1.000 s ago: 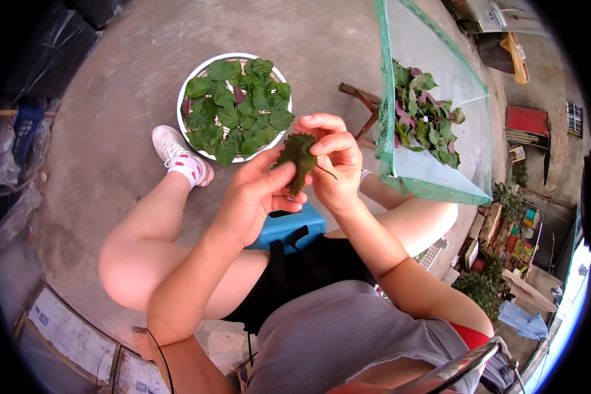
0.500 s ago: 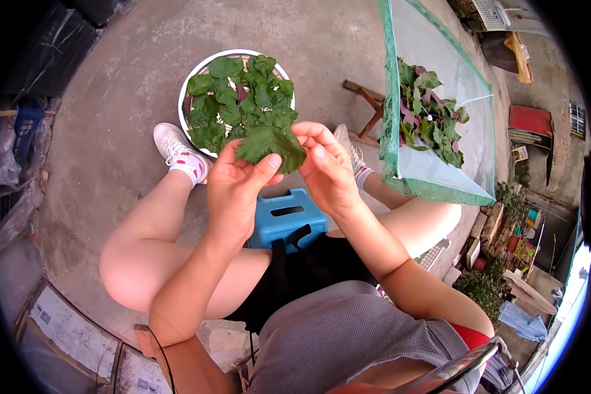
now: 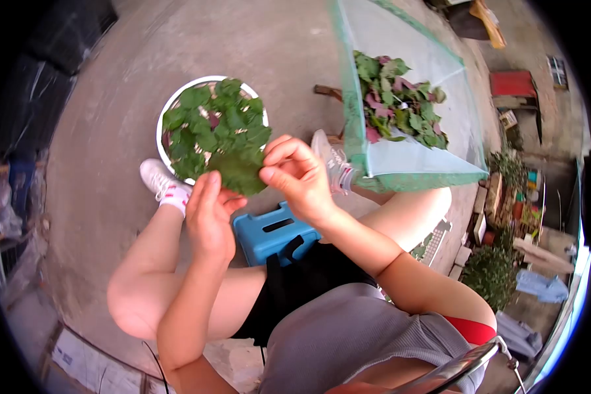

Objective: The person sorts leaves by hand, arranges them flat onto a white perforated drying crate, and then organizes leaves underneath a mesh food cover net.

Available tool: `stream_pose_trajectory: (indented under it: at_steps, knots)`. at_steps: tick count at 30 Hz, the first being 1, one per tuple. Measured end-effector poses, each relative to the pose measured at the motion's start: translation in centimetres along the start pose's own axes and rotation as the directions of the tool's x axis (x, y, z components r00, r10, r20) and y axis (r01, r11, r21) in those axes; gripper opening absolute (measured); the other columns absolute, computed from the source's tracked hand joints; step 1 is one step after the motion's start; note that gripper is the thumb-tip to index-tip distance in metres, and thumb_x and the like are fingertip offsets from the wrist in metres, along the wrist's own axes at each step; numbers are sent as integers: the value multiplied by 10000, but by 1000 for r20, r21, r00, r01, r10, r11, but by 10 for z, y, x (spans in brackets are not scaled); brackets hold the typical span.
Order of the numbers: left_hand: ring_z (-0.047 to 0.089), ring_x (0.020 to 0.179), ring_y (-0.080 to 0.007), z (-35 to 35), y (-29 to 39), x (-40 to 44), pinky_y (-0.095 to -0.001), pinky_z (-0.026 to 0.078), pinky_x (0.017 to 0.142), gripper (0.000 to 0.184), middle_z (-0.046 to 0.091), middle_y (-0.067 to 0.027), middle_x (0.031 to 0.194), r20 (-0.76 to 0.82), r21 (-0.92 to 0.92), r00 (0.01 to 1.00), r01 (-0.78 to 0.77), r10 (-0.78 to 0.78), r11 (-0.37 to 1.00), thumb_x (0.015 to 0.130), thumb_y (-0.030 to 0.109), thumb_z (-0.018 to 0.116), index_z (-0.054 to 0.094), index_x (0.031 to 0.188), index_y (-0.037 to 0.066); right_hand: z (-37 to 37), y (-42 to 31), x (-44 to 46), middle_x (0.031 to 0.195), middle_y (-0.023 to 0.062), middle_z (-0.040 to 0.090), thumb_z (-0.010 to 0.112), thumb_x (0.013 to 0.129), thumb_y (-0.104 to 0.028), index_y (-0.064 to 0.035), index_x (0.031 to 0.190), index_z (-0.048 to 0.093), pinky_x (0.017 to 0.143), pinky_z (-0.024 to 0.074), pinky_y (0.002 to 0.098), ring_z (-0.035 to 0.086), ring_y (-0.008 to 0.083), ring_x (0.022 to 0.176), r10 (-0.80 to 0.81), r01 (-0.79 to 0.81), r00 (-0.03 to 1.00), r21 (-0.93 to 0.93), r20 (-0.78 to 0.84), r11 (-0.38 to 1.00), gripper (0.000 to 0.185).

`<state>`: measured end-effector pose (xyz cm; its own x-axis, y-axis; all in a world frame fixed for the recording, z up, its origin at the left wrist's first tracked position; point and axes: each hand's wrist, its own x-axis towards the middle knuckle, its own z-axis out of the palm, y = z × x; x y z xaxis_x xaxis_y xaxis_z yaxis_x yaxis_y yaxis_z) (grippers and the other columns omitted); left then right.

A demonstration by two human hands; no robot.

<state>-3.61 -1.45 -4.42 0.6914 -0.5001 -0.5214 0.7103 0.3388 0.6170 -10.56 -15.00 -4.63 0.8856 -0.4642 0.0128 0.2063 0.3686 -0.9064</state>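
Note:
A broad green leaf is spread between both hands, just over the near edge of a round white-rimmed tray. My right hand pinches the leaf's right edge between thumb and fingers. At its left edge, the fingers of my left hand are closed on the leaf. Overlapping green leaves, a few purplish, cover much of the tray, with small pale pieces showing between them.
A green-edged mesh cover at the right holds a pile of green and purple leaves. A blue stool stands between my legs. Part of a wooden stool shows beside the mesh. Potted plants are at far right.
The leaf was turned and opened out flat between the hands, then moved left and lower. The view has shifted, so the mesh cover appears further left and the tray lower.

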Motion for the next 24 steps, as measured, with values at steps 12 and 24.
stream_pose_trajectory:
  at_steps: [12,24]
  knots:
    - [571,782,-95,9,-10,1,-222,471,635,168,595,-47,958,183,204,949,-290,255,935,933,156,511,527,1037,25,-23,-51,-40,872,53,566,613,828,-13,-1,939,604,680,465,254,565,105,761,-143,156,988,-470,64,869,111]
    - [511,634,-54,129,-10,-12,-215,434,536,167,573,-6,804,545,534,786,-593,291,602,897,157,575,548,994,23,-81,-87,-102,861,105,561,607,783,-189,-42,910,564,737,434,416,567,286,843,96,541,759,-707,644,456,199]
